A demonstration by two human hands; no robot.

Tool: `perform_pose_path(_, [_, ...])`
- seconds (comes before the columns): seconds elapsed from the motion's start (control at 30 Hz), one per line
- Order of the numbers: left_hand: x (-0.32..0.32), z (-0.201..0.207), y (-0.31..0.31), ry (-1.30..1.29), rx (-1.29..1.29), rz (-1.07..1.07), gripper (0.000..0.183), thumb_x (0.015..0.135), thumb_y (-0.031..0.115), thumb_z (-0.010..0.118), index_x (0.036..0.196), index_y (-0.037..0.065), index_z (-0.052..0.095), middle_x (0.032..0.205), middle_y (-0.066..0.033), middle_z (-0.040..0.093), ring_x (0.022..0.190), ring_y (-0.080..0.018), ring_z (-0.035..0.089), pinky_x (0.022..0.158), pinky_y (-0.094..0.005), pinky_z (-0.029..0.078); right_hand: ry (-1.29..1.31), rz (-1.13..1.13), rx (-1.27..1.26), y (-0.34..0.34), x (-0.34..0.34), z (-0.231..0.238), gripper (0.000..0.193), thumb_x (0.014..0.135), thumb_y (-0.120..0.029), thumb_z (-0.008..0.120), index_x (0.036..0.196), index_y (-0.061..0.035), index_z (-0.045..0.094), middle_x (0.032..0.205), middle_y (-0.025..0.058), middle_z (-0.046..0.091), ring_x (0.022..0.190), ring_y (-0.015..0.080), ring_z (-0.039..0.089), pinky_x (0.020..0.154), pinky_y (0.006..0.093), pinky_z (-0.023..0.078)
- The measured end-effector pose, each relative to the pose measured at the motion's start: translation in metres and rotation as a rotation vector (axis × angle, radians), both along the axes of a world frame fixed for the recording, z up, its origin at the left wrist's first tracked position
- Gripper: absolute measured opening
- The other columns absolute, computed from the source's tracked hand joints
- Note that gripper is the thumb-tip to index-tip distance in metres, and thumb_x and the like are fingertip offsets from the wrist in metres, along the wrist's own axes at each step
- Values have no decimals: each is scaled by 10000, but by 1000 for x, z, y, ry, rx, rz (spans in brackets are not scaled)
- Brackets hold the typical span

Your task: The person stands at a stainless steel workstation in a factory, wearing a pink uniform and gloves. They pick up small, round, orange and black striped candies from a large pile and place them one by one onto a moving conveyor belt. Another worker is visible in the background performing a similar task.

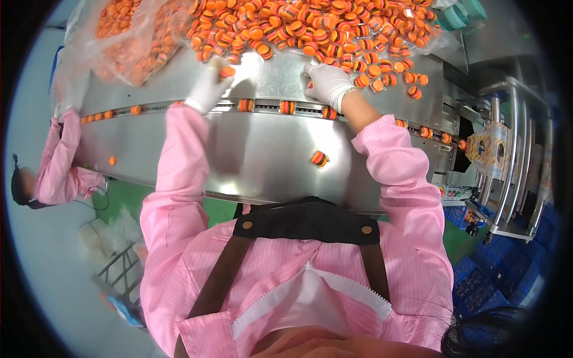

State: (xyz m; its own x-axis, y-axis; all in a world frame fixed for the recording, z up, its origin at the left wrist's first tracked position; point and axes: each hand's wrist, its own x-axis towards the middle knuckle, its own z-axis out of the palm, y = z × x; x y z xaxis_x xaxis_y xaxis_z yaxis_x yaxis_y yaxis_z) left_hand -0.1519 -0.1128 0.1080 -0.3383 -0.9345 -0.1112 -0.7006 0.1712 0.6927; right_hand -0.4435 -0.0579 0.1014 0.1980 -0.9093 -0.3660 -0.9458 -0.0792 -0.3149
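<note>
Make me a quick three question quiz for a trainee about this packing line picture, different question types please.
1. True or false: the left hand holds an orange burger-shaped piece in its fingers.
2. Multiple choice: the lone piece nearest the person lies on A) the green floor, B) the bare steel table, C) the plastic bag.
3. Fill in: the right hand, in a white glove, rests at the edge of the big ____ of pieces.

Key: 1 true; 2 B; 3 heap.
</note>
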Motion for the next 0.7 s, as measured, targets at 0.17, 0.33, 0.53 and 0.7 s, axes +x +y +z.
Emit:
perform_pose_path(0.17, [125,-13,-21,-144,-72,77,287,807,51,673,1067,10,557,877,-141,624,830,-248,634,781,-349,494,-295,-178,-153,18,-4,-5,285,793,-188,582,1037,-43,605,1073,201,586,943,387,613,821,453,499])
perform_pose_path(0.33, [159,-9,-20,-581,12,-62,253,766,-42,653,1006,23,604,866,-84,635,774,-203,601,766,-335,490,-737,-79,-134,33,4,-9,274,816,-221,611,1023,-42,604,986,163,544,882,289,594,810,385,480])
perform_pose_path(0.53, [152,-25,-47,-331,521,19,262,712,-41,702,938,40,598,887,-129,634,856,-298,625,759,-357,491,-649,53,-26,39,41,0,253,839,-210,638,996,-28,560,893,171,591,866,334,599,802,390,474])
perform_pose_path(0.7, [93,14,-35,-591,91,-256,346,692,-33,732,1002,46,598,990,-131,590,916,-302,607,766,-360,492,-407,47,-28,37,47,-7,210,818,-188,651,937,-44,555,858,171,635,852,360,615,785,429,478])
